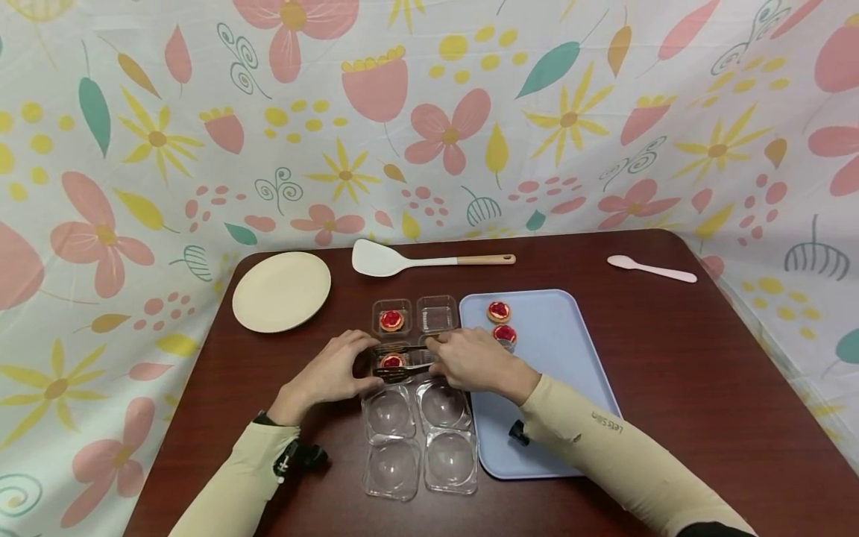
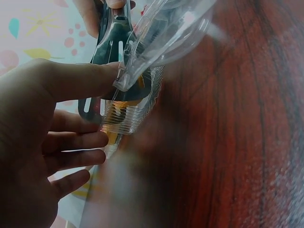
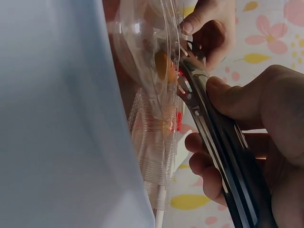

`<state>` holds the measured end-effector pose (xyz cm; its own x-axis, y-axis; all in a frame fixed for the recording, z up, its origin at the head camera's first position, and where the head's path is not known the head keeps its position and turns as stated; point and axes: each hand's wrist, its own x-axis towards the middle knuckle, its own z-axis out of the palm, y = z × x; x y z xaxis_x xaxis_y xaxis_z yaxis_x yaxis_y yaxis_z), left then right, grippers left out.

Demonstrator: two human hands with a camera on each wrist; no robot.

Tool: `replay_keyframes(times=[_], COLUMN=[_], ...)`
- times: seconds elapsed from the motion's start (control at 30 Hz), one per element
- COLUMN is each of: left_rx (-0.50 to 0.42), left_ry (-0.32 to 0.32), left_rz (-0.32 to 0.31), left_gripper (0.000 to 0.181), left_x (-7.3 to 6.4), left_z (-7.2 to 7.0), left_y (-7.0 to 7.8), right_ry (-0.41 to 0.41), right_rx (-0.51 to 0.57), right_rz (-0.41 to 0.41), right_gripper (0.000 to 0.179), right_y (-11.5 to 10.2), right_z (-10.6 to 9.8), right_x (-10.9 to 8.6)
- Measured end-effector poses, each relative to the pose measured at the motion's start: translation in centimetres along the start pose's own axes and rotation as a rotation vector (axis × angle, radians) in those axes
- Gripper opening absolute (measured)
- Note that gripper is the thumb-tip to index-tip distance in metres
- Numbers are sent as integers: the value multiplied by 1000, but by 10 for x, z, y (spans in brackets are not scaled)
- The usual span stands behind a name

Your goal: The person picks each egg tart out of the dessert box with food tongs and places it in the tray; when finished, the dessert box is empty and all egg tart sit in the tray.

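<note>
My right hand [image 1: 475, 360] grips dark tongs [image 3: 221, 147], whose spread ends reach left over a clear plastic container [image 1: 437, 313]. Between those ends, a red-topped tart [image 1: 392, 362] sits in the near left compartment; whether they touch it I cannot tell. Another tart [image 1: 391, 321] lies in the far left compartment. At the container's left side is my left hand [image 1: 333, 371], its thumb against the near edge and its fingers loosely extended. Domed clear lids [image 1: 392, 468] lie toward me. My right hand partly hides the near right compartment.
A blue tray [image 1: 546, 403] on the right carries tarts [image 1: 499, 312] at its far left, under my right forearm. Behind lie a cream plate [image 1: 282, 292], a white spatula [image 1: 380, 259] and a pink spoon [image 1: 651, 268]. A floral curtain [image 1: 429, 112] hangs behind the table.
</note>
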<state>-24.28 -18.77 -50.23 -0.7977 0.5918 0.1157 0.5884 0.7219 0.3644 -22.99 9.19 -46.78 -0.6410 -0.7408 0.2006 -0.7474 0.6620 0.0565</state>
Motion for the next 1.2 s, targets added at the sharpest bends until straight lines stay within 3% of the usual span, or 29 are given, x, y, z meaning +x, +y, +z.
replay_keyframes(times=[0.53, 0.87, 1.2], left_rx=[1, -11, -12], left_ry=[3, 14, 21], left_rz=[-7, 2, 4], left_gripper=[64, 60, 62], left_x=[-1, 0, 0], left_z=[0, 0, 1], left_y=[3, 3, 3], right_ry=[-28, -29, 3], right_rx=[44, 127, 106], right_rz=[19, 90, 132], right_gripper=[37, 41, 41], right_y=[6, 14, 26], right_z=[-11, -22, -27], right_x=[-7, -15, -27])
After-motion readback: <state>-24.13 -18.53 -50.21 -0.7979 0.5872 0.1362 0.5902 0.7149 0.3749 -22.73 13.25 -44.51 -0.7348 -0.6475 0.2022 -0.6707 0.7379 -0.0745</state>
